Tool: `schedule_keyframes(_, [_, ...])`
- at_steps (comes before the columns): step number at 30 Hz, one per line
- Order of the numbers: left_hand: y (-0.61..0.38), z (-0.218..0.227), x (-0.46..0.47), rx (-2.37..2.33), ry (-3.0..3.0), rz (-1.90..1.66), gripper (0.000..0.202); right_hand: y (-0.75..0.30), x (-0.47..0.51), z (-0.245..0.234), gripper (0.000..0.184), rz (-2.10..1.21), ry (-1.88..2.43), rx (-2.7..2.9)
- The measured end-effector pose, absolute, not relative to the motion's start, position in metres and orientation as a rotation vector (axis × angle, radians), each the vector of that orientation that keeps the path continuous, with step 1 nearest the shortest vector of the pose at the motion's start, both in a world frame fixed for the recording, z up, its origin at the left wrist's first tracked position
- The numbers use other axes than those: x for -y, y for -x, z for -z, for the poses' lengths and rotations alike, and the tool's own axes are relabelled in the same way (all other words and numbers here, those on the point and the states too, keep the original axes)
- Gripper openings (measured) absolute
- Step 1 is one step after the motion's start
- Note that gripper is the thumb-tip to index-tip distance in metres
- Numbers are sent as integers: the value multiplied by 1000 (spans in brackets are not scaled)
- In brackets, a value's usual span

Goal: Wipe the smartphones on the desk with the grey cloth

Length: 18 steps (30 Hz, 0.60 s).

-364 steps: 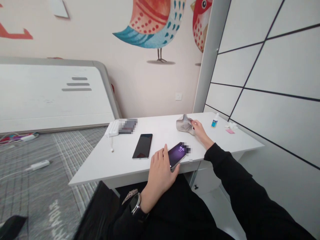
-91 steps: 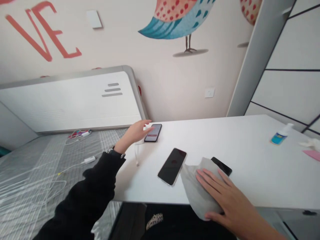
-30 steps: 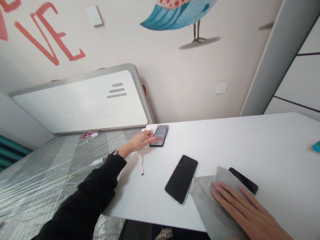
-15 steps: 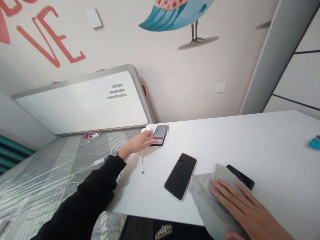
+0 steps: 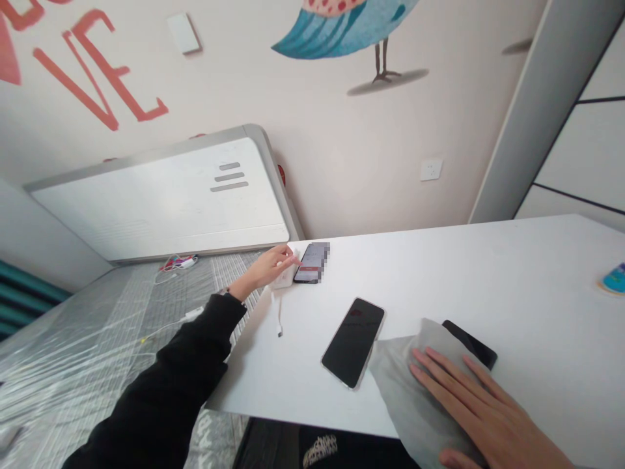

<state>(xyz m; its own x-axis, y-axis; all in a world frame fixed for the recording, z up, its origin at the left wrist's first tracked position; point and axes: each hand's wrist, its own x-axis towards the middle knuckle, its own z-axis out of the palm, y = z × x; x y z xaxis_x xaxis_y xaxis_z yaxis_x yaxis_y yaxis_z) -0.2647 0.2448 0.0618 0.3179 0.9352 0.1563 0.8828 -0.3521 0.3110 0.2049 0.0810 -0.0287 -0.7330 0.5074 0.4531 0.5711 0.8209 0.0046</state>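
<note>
At the table's left end my left hand (image 5: 268, 266) hovers over a white power bank or charger (image 5: 283, 280), its fingers loosely extended. Their tips come to the left edge of a lit smartphone (image 5: 310, 260), part of which is blurred out. My right hand (image 5: 488, 410) lies flat, fingers outstretched, on a grey cloth (image 5: 407, 371). Beyond that cloth the end of a dark phone-like device (image 5: 472, 345) shows; the cloth hides the rest. Between the hands a black-screened smartphone in a clear case (image 5: 354, 342) lies face up.
A white cable (image 5: 280, 319) lies on the white table (image 5: 439, 273) near its left edge. A plastic-covered bed (image 5: 122, 326) adjoins on the left, with cables on it. At the far right is a blue object (image 5: 614, 280). A wall with a socket (image 5: 431, 170) stands behind.
My left hand has drawn back slightly to the left and up, off the lit phone's screen, uncovering more of it and the white block. My right hand stays flat on the cloth.
</note>
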Motion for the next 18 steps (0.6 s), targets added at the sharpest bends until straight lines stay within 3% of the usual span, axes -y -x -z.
schedule_keyframes(18, [270,-54,-267,-1695,-2408,-461,58,-205,-82,28,92,155,813,2581])
